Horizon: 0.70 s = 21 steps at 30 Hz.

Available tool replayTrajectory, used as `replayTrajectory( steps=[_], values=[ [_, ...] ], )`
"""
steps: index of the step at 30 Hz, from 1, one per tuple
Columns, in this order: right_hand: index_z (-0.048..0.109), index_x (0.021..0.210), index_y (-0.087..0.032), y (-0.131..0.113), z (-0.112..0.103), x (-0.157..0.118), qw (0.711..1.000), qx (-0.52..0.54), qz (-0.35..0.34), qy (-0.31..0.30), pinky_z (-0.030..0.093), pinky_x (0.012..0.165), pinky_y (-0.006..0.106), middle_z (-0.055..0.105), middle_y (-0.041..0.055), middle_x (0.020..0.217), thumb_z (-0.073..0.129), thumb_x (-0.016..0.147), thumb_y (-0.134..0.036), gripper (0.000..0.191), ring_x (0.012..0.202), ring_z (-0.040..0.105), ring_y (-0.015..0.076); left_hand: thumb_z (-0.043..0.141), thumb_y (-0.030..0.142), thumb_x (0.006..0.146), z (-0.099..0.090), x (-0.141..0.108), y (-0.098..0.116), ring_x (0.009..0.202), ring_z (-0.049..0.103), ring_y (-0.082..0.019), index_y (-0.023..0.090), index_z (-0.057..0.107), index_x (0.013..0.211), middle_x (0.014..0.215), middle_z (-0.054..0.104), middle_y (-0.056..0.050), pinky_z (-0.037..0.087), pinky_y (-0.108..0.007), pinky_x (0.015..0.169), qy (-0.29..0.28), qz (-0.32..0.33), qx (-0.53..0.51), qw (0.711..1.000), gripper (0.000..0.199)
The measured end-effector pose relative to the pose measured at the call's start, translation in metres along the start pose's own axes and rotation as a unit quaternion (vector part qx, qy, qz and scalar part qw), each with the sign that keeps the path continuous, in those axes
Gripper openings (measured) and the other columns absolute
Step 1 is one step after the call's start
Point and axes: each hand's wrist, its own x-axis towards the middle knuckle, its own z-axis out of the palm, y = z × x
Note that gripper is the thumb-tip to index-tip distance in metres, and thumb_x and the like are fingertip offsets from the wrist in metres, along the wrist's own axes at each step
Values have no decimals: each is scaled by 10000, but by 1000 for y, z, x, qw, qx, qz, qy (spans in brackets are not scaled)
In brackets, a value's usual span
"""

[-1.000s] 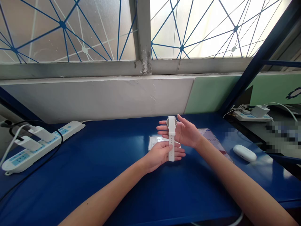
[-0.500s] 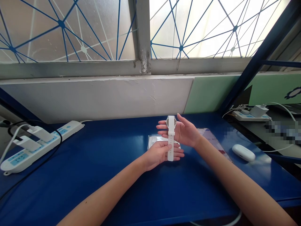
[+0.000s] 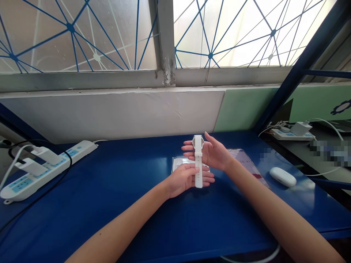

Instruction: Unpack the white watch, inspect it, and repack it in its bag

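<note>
A white wristwatch (image 3: 198,162) hangs lengthwise over the desk, its strap fastened into a loop and its tail pointing down towards me. My left hand (image 3: 179,180) pinches the lower strap, thumb on top and fingers stretched out beneath. Behind the watch's upper part is my right hand (image 3: 215,153), palm facing me, fingers extended and thumb raised. Whether the right palm touches the watch I cannot tell. The dial faces away from view. Under the hands, partly covered, lies a flat printed packet (image 3: 176,163) with a shiny cover.
On the blue desk (image 3: 109,204), a power strip (image 3: 82,148) with white plugs and a black cable lies at left. To the right are a lit-screen device (image 3: 251,164) showing a clock and a white oval case (image 3: 283,176). A blue frame post (image 3: 285,84) rises at right.
The hands and watch keep almost the same pose. The view has shifted very slightly, and the clock on the screen has advanced by one.
</note>
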Motion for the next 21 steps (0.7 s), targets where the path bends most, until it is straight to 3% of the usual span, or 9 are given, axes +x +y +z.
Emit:
replayTrajectory(
  steps=[8,21],
  values=[
    [606,1193,-87,0,-1,1,1000,4,-5,13,426,984,402,657,150,1199,220,976,-530,626,1030,647,253,442,210,980,1,0,-1,986,684,-311,1,651,1089,1104,668,-258,492,-456,915,8,3,-14,1000,315],
    [603,1195,-100,1,2,1,1000,1,1,17,425,979,397,662,143,1177,216,956,-568,653,1016,647,249,553,264,931,-1,0,-1,990,682,-311,18,665,1055,1109,668,-255,484,-454,925,-9,7,3,1000,298]
  ],
)
